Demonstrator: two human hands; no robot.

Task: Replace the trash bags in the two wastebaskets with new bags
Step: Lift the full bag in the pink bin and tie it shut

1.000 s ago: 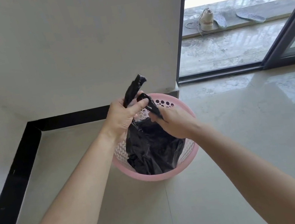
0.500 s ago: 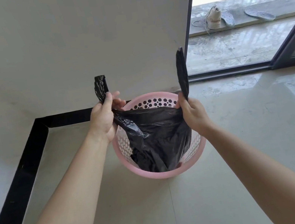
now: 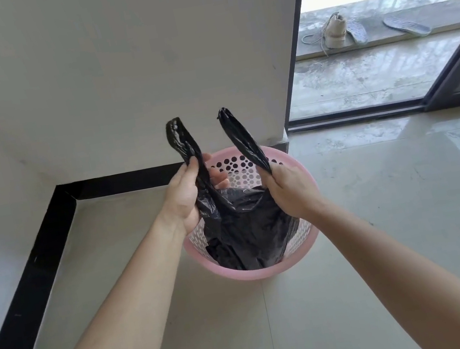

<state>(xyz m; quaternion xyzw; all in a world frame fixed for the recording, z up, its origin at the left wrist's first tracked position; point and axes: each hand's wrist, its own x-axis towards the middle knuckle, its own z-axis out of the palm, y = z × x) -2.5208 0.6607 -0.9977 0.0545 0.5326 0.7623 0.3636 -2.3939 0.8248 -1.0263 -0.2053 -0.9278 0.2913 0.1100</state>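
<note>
Two bare forearms reach forward from the near edge over pale floor tiles. The left hand is closed around one handle loop of a black trash bag, thumb and fingers pinching the twisted plastic; the right hand is clenched on the other loop. Both loops stand up above the fists, close together but apart. The bag's body hangs between the hands and sags into the pink perforated wastebasket, which stands on the floor near the corner of a white wall with a black skirting strip. Beyond, past a sliding-door frame, a shoe and two insoles lie on a step outside. Step in hand, as judged: the handles are gathered (whether for tying off or for lifting out cannot be told). The next move probably calls for crossing the loops into a knot, or a straight upward pull clear of the rim. A second wastebasket is not in view.
</note>
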